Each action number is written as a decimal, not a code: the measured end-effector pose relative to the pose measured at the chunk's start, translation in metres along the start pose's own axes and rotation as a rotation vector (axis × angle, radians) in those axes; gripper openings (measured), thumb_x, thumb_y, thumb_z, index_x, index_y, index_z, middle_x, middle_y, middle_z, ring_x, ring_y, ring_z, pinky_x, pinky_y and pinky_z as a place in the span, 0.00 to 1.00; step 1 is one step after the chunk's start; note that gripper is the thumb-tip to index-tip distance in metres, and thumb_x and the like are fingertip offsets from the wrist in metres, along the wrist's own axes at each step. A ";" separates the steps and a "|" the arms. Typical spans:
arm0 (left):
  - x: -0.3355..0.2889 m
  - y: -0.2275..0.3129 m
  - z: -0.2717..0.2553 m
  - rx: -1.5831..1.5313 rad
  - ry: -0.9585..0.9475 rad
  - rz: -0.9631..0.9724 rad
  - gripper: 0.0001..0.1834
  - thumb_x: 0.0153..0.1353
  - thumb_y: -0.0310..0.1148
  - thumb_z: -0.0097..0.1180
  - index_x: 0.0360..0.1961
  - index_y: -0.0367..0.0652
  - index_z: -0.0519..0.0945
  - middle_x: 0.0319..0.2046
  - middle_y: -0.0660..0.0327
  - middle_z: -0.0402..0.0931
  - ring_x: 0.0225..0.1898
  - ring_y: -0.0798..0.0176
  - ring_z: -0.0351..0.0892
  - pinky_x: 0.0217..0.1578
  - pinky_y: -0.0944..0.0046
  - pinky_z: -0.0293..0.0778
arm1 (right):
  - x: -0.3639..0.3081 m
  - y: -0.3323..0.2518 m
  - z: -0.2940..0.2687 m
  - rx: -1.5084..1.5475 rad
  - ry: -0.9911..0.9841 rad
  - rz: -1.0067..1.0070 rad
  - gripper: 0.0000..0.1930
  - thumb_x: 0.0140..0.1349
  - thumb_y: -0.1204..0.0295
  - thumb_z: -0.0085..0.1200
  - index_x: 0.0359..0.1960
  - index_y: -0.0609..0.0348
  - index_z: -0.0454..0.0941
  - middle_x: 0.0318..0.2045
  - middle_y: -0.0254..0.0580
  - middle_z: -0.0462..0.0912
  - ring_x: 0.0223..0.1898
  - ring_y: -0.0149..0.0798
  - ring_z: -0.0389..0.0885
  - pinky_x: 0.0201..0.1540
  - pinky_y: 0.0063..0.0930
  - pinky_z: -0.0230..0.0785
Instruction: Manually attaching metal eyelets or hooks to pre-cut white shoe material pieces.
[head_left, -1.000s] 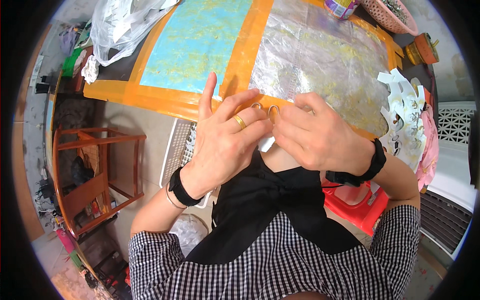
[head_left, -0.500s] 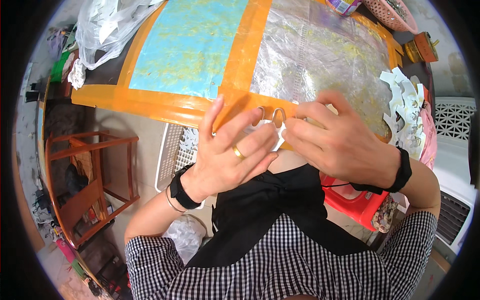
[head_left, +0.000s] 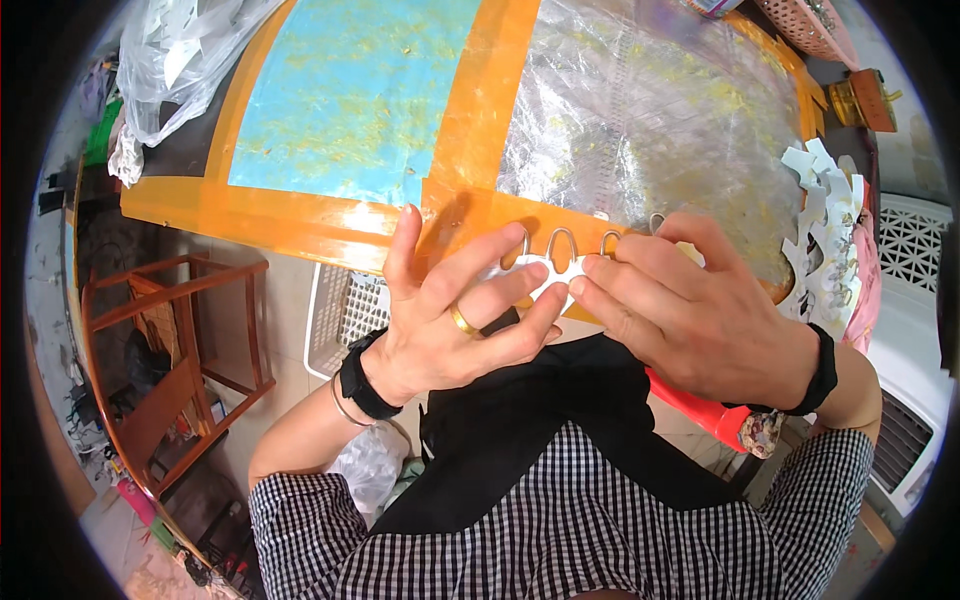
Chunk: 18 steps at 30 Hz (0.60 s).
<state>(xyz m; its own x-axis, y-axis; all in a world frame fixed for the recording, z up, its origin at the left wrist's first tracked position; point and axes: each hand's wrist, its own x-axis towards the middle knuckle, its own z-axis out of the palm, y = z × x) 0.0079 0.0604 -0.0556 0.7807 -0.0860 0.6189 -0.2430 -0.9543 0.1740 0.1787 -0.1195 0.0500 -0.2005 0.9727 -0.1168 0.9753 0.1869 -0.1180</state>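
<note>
Both hands meet at the near edge of the taped tabletop (head_left: 470, 120), pinching one white cut-out card (head_left: 563, 268). Several bent wire loops (head_left: 562, 231) of silver metal stand up along the card's far edge. My left hand (head_left: 460, 320) grips the card's left part between thumb and fingers, with its little-side finger raised. My right hand (head_left: 690, 310) pinches the card just right of its middle. Another loop (head_left: 656, 222) shows beside my right index finger. The fingers hide much of the card and the lower ends of the wires.
White zigzag-cut cards (head_left: 825, 235) lie at the table's right side, beside pink cloth (head_left: 862, 275). A clear plastic bag (head_left: 185, 75) sits at the far left, a pink basket (head_left: 815, 30) at the far right. Below are a white crate (head_left: 325, 320), wooden chair (head_left: 180, 360) and red stool (head_left: 700, 405).
My hands have shifted slightly down and stay pinched on the card. More wire loops now show between and beside my fingers. The view has moved a little.
</note>
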 end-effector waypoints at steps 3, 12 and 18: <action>0.007 0.000 -0.003 -0.041 -0.043 -0.028 0.14 0.55 0.50 0.66 0.42 0.64 0.84 0.43 0.73 0.79 0.57 0.53 0.75 0.70 0.26 0.39 | 0.000 0.002 0.009 0.023 0.118 0.036 0.14 0.53 0.71 0.59 0.42 0.59 0.83 0.45 0.38 0.79 0.51 0.39 0.76 0.53 0.41 0.66; 0.006 0.006 -0.015 -0.077 -0.049 -0.076 0.16 0.54 0.50 0.67 0.43 0.62 0.86 0.50 0.65 0.75 0.64 0.48 0.65 0.69 0.26 0.42 | 0.016 0.012 0.013 0.257 0.414 0.027 0.12 0.50 0.70 0.63 0.36 0.57 0.79 0.41 0.40 0.75 0.47 0.45 0.73 0.48 0.38 0.65; -0.010 0.008 -0.011 0.065 0.048 -0.044 0.21 0.54 0.50 0.66 0.51 0.66 0.85 0.55 0.65 0.71 0.62 0.52 0.63 0.68 0.32 0.49 | 0.026 0.008 0.025 0.342 0.524 0.151 0.15 0.53 0.71 0.63 0.41 0.56 0.74 0.39 0.43 0.73 0.47 0.48 0.72 0.49 0.39 0.65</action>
<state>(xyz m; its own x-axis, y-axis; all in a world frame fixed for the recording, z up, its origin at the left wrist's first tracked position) -0.0082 0.0566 -0.0515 0.7610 -0.0308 0.6480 -0.1694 -0.9736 0.1527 0.1789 -0.0964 0.0217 0.0930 0.9392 0.3304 0.8871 0.0725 -0.4558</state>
